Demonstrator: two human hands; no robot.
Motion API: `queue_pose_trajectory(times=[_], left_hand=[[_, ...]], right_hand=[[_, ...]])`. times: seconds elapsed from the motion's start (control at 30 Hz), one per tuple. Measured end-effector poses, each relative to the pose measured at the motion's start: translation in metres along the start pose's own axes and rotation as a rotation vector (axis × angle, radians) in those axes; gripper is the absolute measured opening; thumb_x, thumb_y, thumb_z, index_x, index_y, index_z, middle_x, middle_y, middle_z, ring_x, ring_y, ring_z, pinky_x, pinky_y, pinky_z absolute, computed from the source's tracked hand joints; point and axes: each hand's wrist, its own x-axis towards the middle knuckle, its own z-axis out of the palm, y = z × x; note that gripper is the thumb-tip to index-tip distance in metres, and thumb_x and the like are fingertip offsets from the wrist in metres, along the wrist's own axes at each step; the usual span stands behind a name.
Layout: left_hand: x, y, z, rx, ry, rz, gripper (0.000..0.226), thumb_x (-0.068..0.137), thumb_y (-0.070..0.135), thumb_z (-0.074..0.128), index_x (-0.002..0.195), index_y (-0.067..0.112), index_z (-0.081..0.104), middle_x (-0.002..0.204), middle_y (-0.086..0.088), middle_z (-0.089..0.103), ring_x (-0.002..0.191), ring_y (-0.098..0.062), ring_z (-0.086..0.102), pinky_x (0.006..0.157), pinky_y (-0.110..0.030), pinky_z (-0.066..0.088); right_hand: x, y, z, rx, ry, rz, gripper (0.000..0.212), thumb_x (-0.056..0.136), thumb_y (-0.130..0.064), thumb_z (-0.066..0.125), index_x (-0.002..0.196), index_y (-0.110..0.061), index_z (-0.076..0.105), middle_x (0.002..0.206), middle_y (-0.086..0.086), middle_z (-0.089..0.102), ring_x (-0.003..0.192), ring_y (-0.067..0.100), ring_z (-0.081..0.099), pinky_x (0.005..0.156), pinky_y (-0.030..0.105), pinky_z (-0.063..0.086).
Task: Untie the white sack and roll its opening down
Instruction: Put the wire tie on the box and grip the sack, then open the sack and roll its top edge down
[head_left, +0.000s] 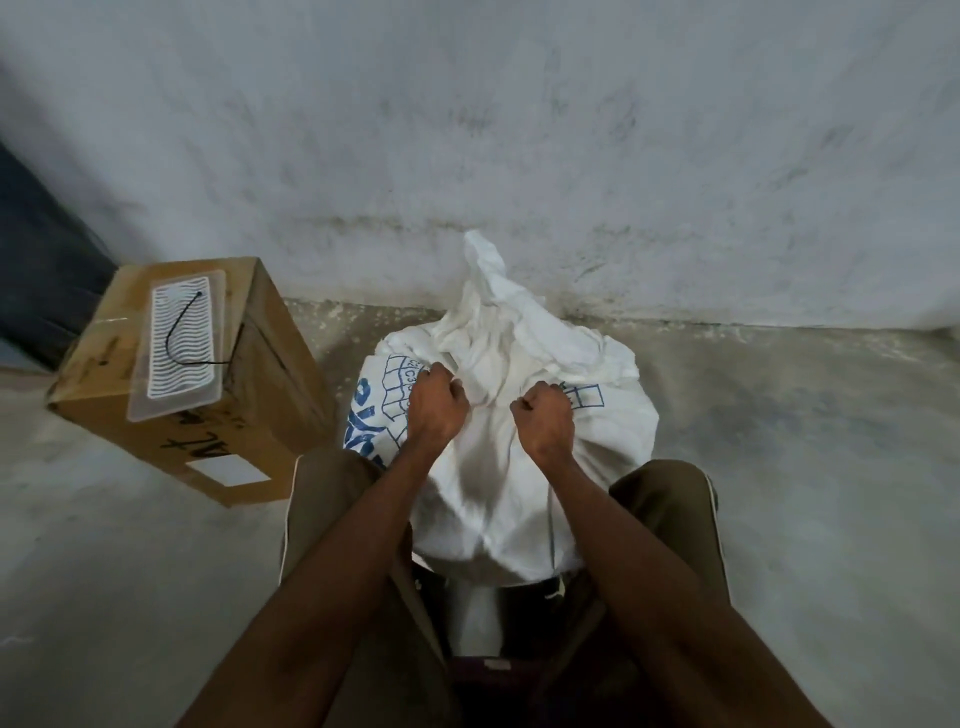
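A full white sack (498, 467) with blue printing stands on the floor between my knees, close to the wall. Its top is gathered into a twisted neck (485, 275) that sticks up toward the wall. My left hand (436, 402) is clenched on the sack cloth at the left, just below the gathered part. A short way to the right, my right hand (545, 415) is clenched on the cloth too. Any tie around the neck is hidden in the folds.
A cardboard box (249, 395) stands on the concrete floor to the left, with a clear plastic packet and a black cord (179, 340) on top. A stained grey wall (519, 130) rises right behind the sack. My trouser legs flank the sack.
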Motion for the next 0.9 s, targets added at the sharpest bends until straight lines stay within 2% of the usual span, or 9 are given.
queue_pose_trajectory(times=[0.2, 0.33, 0.4, 0.47, 0.53, 0.6, 0.7, 0.8, 0.9], left_hand=[[-0.025, 0.004, -0.030, -0.082, -0.010, 0.025, 0.015, 0.092, 0.018, 0.062, 0.095, 0.003, 0.062, 0.092, -0.016, 0.069, 0.091, -0.035, 0.065, 0.081, -0.038, 0.050], [-0.048, 0.006, -0.039, -0.105, -0.002, 0.042, 0.012, 0.089, 0.017, 0.066, 0.090, 0.006, 0.064, 0.087, -0.013, 0.070, 0.087, -0.032, 0.066, 0.077, -0.034, 0.048], [-0.057, 0.009, -0.047, -0.111, -0.006, 0.043, 0.009, 0.086, 0.016, 0.067, 0.088, 0.007, 0.065, 0.083, -0.010, 0.071, 0.085, -0.028, 0.066, 0.072, -0.029, 0.043], [-0.064, 0.012, -0.054, -0.098, -0.027, 0.055, 0.006, 0.083, 0.015, 0.067, 0.086, 0.009, 0.067, 0.082, -0.008, 0.071, 0.085, -0.027, 0.066, 0.070, -0.026, 0.041], [-0.070, 0.016, -0.060, -0.077, -0.038, 0.072, 0.007, 0.082, 0.014, 0.066, 0.085, 0.009, 0.070, 0.083, -0.007, 0.073, 0.085, -0.026, 0.067, 0.071, -0.026, 0.044], [-0.074, 0.021, -0.063, -0.094, -0.037, 0.075, 0.008, 0.082, 0.014, 0.063, 0.083, 0.011, 0.070, 0.082, -0.005, 0.073, 0.085, -0.025, 0.068, 0.073, -0.028, 0.049], [-0.079, 0.034, -0.066, -0.134, -0.051, 0.098, 0.005, 0.082, 0.014, 0.063, 0.077, 0.017, 0.064, 0.080, -0.004, 0.073, 0.082, -0.022, 0.068, 0.069, -0.025, 0.044], [-0.075, 0.043, -0.063, -0.164, -0.071, 0.117, 0.002, 0.082, 0.013, 0.066, 0.081, 0.015, 0.066, 0.083, -0.003, 0.073, 0.081, -0.019, 0.068, 0.068, -0.022, 0.041], [-0.070, 0.048, -0.060, -0.177, -0.073, 0.123, 0.002, 0.082, 0.014, 0.068, 0.084, 0.015, 0.068, 0.086, -0.001, 0.072, 0.080, -0.017, 0.068, 0.068, -0.022, 0.042]], right_hand=[[-0.029, -0.020, -0.019, 0.094, 0.031, -0.021, 0.008, 0.087, -0.016, 0.064, 0.088, -0.008, 0.065, 0.093, 0.011, 0.065, 0.094, 0.031, 0.063, 0.076, 0.037, 0.049], [-0.056, -0.041, -0.041, 0.057, 0.205, -0.168, 0.015, 0.088, -0.015, 0.066, 0.101, -0.014, 0.059, 0.106, 0.005, 0.055, 0.090, 0.028, 0.063, 0.072, 0.040, 0.054], [-0.061, -0.048, -0.054, -0.112, 0.328, -0.253, 0.028, 0.085, -0.013, 0.068, 0.110, -0.014, 0.055, 0.114, 0.006, 0.052, 0.089, 0.028, 0.062, 0.070, 0.042, 0.054], [-0.059, -0.052, -0.066, -0.242, 0.366, -0.272, 0.050, 0.081, -0.016, 0.074, 0.125, -0.015, 0.051, 0.127, 0.008, 0.049, 0.099, 0.029, 0.059, 0.077, 0.044, 0.052], [-0.055, -0.051, -0.075, -0.326, 0.292, -0.273, 0.070, 0.077, -0.021, 0.077, 0.138, -0.017, 0.043, 0.141, 0.008, 0.043, 0.114, 0.033, 0.052, 0.091, 0.046, 0.047], [-0.051, -0.046, -0.079, -0.348, 0.137, -0.300, 0.080, 0.078, -0.022, 0.077, 0.147, -0.017, 0.035, 0.148, 0.007, 0.041, 0.129, 0.039, 0.040, 0.105, 0.050, 0.036], [-0.048, -0.034, -0.081, -0.346, 0.036, -0.358, 0.081, 0.076, -0.018, 0.076, 0.142, -0.019, 0.030, 0.126, 0.004, 0.057, 0.127, 0.037, 0.042, 0.105, 0.048, 0.032], [-0.045, -0.022, -0.081, -0.359, 0.143, -0.354, 0.071, 0.071, -0.014, 0.076, 0.133, -0.017, 0.041, 0.113, 0.007, 0.056, 0.110, 0.032, 0.054, 0.091, 0.045, 0.044], [-0.035, -0.027, -0.083, -0.327, 0.206, -0.367, 0.050, 0.079, -0.016, 0.074, 0.123, -0.015, 0.050, 0.114, 0.009, 0.055, 0.106, 0.031, 0.057, 0.085, 0.044, 0.049]])
